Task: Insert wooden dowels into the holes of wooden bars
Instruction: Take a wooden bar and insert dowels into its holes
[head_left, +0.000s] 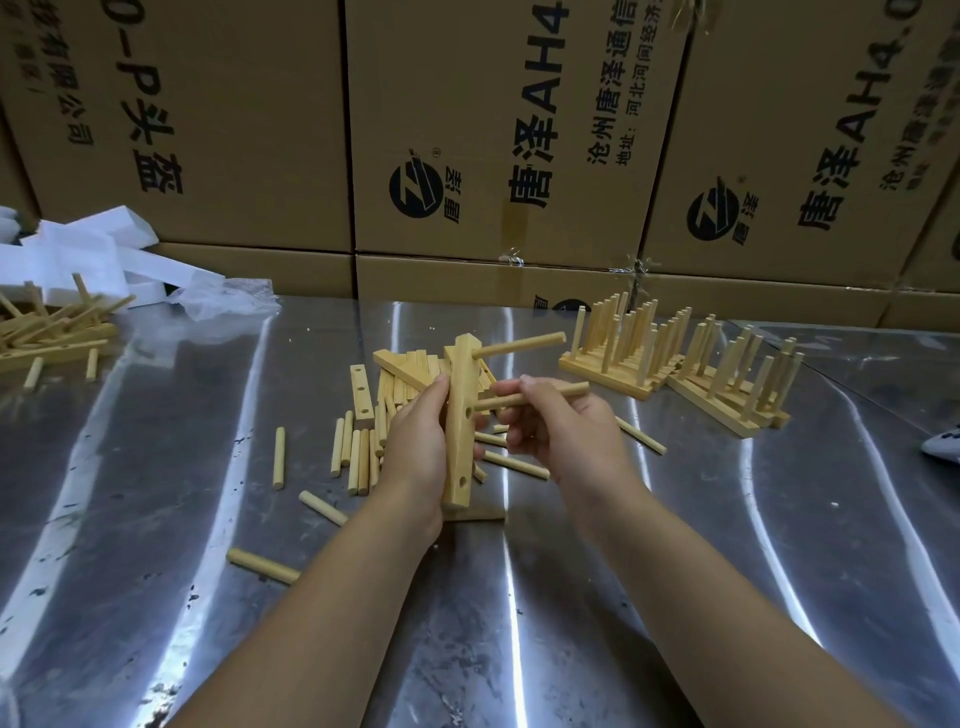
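Observation:
My left hand (415, 441) grips a wooden bar (460, 457) held nearly upright above the metal table (156, 519). One dowel (524, 344) sticks out to the right from the bar's top hole. My right hand (566, 431) pinches a second dowel (550, 393) whose left tip is at the bar's side, beside an open hole (469, 414). Another open hole (462, 478) shows near the bar's lower end. Loose dowels (353, 452) and a heap of bare bars (405, 371) lie behind and left of my hands.
Finished bars with upright dowels (675, 364) stand at the right back. A further heap of wood pieces (47, 332) and white foam blocks (88, 249) lie at the far left. Cardboard boxes (493, 156) wall off the back. Single dowels (262, 565) lie near my left forearm.

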